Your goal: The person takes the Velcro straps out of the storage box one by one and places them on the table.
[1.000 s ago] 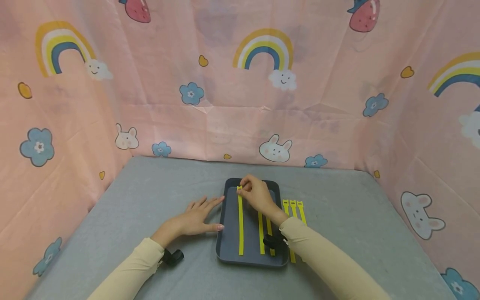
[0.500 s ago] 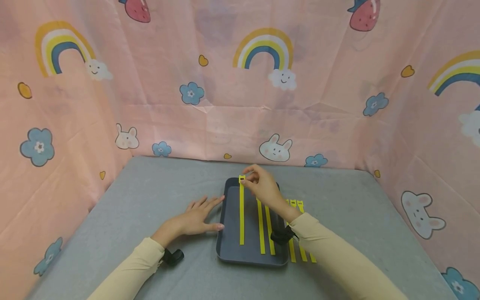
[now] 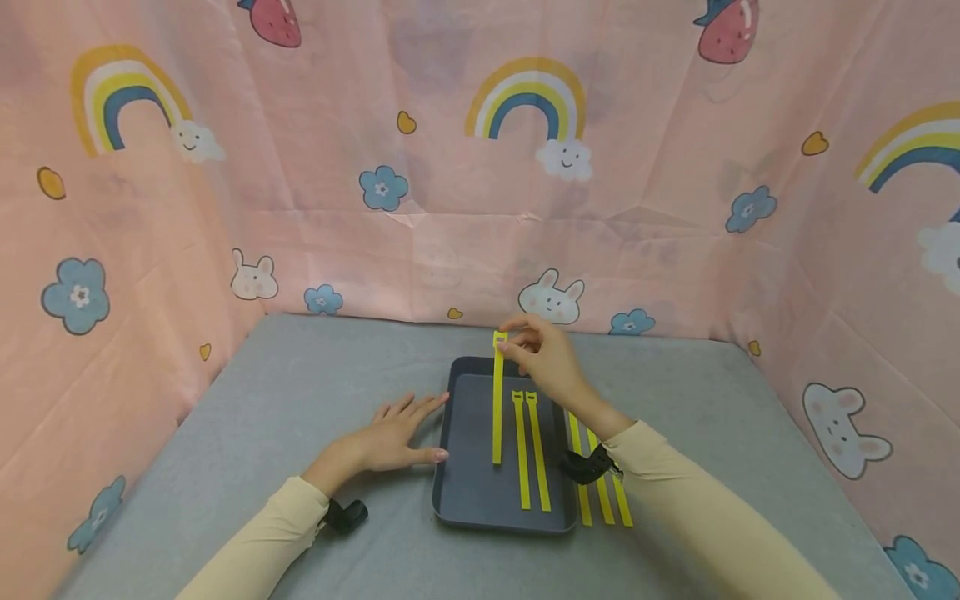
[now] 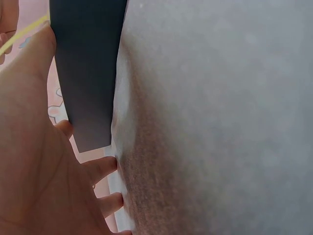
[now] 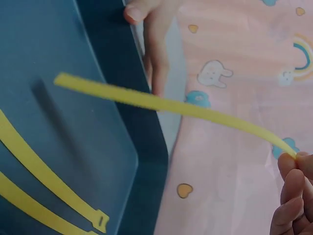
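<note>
Between its thumb and fingers, my right hand (image 3: 551, 362) pinches the slotted head of a yellow cable tie strap (image 3: 498, 408). That strap hangs over the dark grey tray (image 3: 465, 500); in the right wrist view its free end stands above the tray floor, casting a shadow. Two more yellow straps (image 3: 521, 450) lie side by side inside the tray, toward its right. My left hand (image 3: 393, 437) has its fingers spread at the tray's left side, thumb and fingertips right at the rim. In the left wrist view the tray's outer wall (image 4: 88, 73) shows beside the left thumb.
Several yellow straps (image 3: 624, 504) lie on the grey tabletop (image 3: 712, 433) just right of the tray, partly hidden by the right wrist and its black camera (image 3: 585, 465). A pink patterned curtain (image 3: 450, 250) encloses the back and sides.
My right hand has lifted the pinched strap off the tray floor and carried it up and to the right. My left hand has stayed put at the tray's side.
</note>
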The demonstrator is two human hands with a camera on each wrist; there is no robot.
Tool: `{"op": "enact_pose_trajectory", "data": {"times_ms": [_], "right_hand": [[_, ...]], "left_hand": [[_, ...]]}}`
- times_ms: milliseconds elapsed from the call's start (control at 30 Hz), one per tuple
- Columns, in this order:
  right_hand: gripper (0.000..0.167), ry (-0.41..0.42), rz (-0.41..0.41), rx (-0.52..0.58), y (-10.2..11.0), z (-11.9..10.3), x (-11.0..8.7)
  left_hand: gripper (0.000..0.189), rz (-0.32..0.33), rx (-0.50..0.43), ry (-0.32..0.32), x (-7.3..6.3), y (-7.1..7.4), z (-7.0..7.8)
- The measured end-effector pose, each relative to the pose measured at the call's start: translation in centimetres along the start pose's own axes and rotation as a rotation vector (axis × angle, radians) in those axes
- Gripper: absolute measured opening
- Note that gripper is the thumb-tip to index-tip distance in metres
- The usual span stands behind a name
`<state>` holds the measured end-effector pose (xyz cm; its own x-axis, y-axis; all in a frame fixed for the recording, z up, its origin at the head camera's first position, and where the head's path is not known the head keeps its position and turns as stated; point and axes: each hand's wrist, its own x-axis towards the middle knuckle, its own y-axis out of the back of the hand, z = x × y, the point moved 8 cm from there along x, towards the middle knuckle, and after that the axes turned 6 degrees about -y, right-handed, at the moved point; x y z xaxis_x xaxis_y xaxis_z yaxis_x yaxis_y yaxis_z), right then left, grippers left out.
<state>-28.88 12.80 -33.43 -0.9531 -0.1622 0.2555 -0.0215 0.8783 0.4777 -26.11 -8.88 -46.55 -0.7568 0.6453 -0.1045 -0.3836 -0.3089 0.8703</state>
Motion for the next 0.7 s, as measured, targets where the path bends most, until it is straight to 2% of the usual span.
{"op": "enact_pose_trajectory", "data": {"times_ms": [433, 700], "right_hand": [[0.027, 0.011, 0.020, 0.017, 3.8, -1.0, -0.8], [0.027, -0.021, 0.035, 0.027, 6.9, -0.3, -1.7]], "left_hand": [[0.091, 0.006, -0.001, -0.019, -0.1, -0.1, 0.0], [0.091, 0.007, 0.001, -0.018, -0.1, 0.0, 0.0]]}}
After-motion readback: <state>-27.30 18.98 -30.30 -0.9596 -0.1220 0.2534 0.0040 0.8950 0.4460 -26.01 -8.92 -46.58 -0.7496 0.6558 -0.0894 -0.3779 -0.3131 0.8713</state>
